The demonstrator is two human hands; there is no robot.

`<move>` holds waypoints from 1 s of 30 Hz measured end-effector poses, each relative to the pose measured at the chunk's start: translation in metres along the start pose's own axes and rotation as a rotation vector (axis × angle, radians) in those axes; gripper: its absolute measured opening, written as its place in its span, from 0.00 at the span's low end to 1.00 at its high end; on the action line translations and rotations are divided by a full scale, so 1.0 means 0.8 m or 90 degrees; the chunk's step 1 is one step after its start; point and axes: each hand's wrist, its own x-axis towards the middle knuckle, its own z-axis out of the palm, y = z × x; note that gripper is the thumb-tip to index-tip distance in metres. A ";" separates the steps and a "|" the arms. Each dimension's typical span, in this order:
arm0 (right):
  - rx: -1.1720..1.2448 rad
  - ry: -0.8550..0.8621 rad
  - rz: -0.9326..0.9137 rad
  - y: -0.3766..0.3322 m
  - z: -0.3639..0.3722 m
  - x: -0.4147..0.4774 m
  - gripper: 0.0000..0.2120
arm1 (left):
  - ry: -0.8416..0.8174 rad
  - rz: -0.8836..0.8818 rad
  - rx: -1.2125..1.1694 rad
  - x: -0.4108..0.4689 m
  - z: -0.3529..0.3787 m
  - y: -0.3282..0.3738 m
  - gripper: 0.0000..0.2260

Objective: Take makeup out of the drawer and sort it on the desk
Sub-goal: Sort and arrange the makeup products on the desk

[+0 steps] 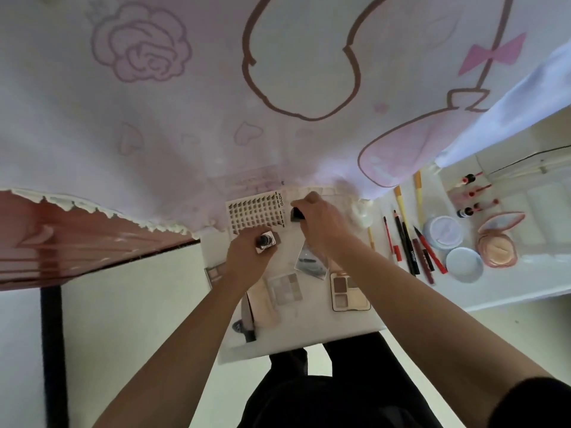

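An open white drawer [309,341] sits below me with makeup inside. My left hand [247,257] grips a small square bottle with a dark cap [265,241]. Further back, my right hand [321,220] holds a small black item [297,214], partly hidden by my fingers. A lash tray [255,215] lies at the drawer's back. In the drawer lie a grey eyeshadow palette [285,288], a beige palette [349,291], a clear packet [310,257] and a pink tube [264,307]. On the white desk [509,282] at right lie pencils and liners [408,239], round jars [463,263] and an open pink compact [496,245].
A pale pink cloth with a rose and cartoon print [278,103] hangs over the far side. A reddish table with a dark leg [52,335] stands at left. Small red-capped bottles [469,193] stand at the desk's back. My dark-clothed lap [333,390] is under the drawer.
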 end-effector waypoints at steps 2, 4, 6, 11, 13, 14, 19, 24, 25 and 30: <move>-0.079 -0.006 -0.031 -0.003 0.005 0.005 0.27 | -0.019 0.039 0.034 0.002 0.004 -0.002 0.15; -0.100 -0.009 -0.051 -0.004 0.009 0.008 0.27 | -0.022 0.045 0.042 0.004 0.007 0.000 0.14; -0.090 -0.010 -0.055 -0.004 0.012 0.011 0.30 | -0.016 0.045 0.044 0.009 0.010 0.001 0.15; -0.024 0.012 -0.008 -0.001 0.004 -0.004 0.33 | -0.022 0.034 0.036 0.009 0.012 -0.006 0.18; 0.031 0.040 0.024 0.001 -0.003 -0.018 0.31 | -0.032 0.047 0.035 0.005 0.010 -0.012 0.22; 0.049 0.053 0.038 0.001 -0.006 -0.027 0.28 | -0.035 0.050 0.036 0.001 0.006 -0.015 0.24; 0.103 0.068 0.050 -0.017 0.009 -0.081 0.17 | 0.072 0.056 0.055 -0.041 -0.018 -0.045 0.23; 0.083 -0.039 0.040 -0.045 0.068 -0.131 0.14 | 0.153 -0.060 0.076 -0.096 -0.036 -0.085 0.15; 0.081 -0.067 0.043 -0.051 0.082 -0.140 0.14 | 0.150 -0.091 0.070 -0.108 -0.036 -0.093 0.14; 0.093 -0.164 0.106 -0.089 0.140 -0.167 0.23 | 0.033 -0.211 0.036 -0.157 -0.026 -0.135 0.18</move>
